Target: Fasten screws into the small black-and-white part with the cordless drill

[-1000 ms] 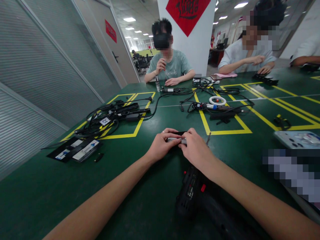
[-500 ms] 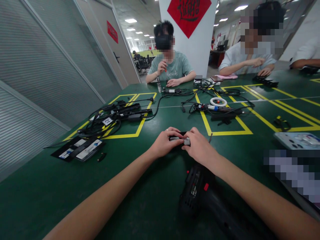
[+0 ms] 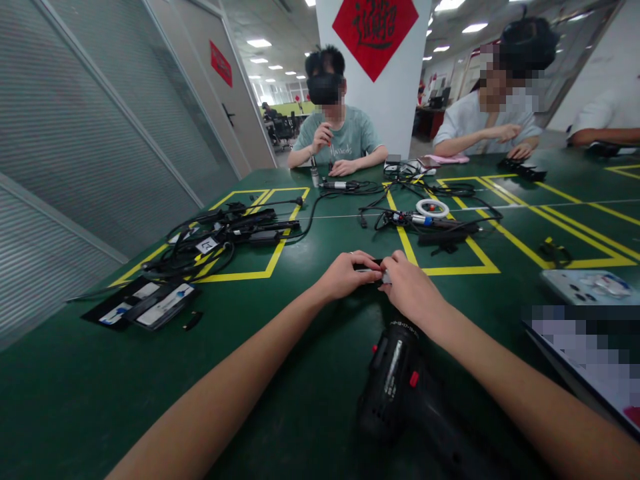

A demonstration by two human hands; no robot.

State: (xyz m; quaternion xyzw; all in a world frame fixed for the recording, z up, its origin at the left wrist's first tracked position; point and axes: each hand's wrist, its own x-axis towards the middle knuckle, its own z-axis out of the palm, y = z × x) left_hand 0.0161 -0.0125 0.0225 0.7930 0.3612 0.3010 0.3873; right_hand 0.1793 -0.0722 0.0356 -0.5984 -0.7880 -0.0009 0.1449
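My left hand (image 3: 345, 275) and my right hand (image 3: 411, 291) meet over a small black and silver part (image 3: 373, 270) on the green table (image 3: 280, 313). Both hands pinch it between thumb and fingers, and most of it is hidden under them. A ring shows on my left hand. A black power drill (image 3: 395, 383) lies on the table under my right forearm, just behind the hands.
Black cables and adapters (image 3: 225, 233) lie at the left, flat black packets (image 3: 145, 307) nearer me. A white tape ring (image 3: 433, 208) and tools sit ahead. A phone (image 3: 585, 285) lies at right. Two people sit across the table.
The view has shifted slightly; my hands stay joined on the small part, and the drill now shows more fully under my right forearm.
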